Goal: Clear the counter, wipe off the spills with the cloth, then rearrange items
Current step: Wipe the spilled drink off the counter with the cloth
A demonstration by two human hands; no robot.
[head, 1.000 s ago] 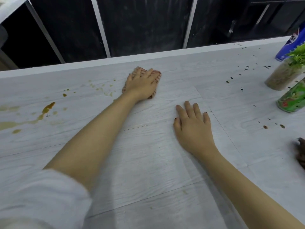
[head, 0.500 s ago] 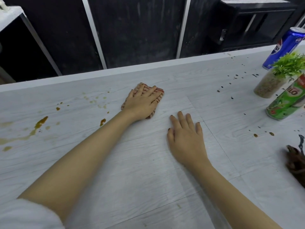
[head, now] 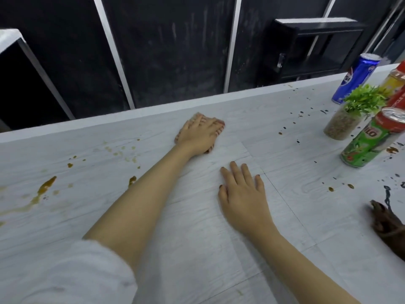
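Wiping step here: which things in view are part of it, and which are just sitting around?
In use: left hand, pressing the striped cloth; brown spills; dark drops; counter.

Sitting idle: right hand, flat on the counter; blue can; potted plant; green can; brown object at the right edge.

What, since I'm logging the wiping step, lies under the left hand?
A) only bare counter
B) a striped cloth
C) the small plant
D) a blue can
B: the left hand presses flat on the striped cloth, whose edges show around the fingers, while the right hand lies on the bare counter.
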